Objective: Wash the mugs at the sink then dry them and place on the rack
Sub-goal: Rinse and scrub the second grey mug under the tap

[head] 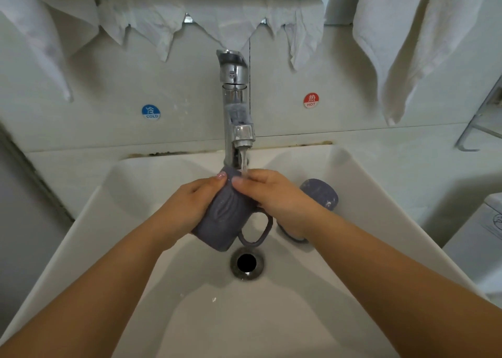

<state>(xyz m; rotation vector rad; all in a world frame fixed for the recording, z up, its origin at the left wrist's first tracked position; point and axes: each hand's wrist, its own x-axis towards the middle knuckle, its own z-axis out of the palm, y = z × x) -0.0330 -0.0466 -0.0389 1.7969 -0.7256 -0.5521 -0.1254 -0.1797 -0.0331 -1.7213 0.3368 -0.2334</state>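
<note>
Rinsing is under way at the sink (81, 221), with water running from the tap (236, 107) onto the work.

Left hand (190, 202): it is gripping the mug (225, 216) round the body, fingers curled over the upper wall, thumb tip lying near the top edge. The mug is being held tilted above the drain (246, 262), handle hanging down toward the person, mouth pointing away toward the tap; the rim is hidden.

Right hand (274, 197): it is pressing on the mug's upper right side, fingers bent over the wall, directly under the stream. Whether it is rubbing or merely steadying cannot be told.

Second mug (320, 194): it is lying on its side in the basin just beyond the right wrist, partly hidden by that hand, not being touched as far as can be seen.

Far right, a wire rack (478, 129) is showing at the edge, above the counter (407, 162). Towels (402, 45) are hanging on the wall above.

Handling judgement: the mug is looking like glazed ceramic, so stiff, moderately heavy and breakable against the hard basin. Wet glaze is likely slippery; a whole-hand wrap round the body is the safer hold, with the handle as the secure point for lifting out and carrying to the rack.
</note>
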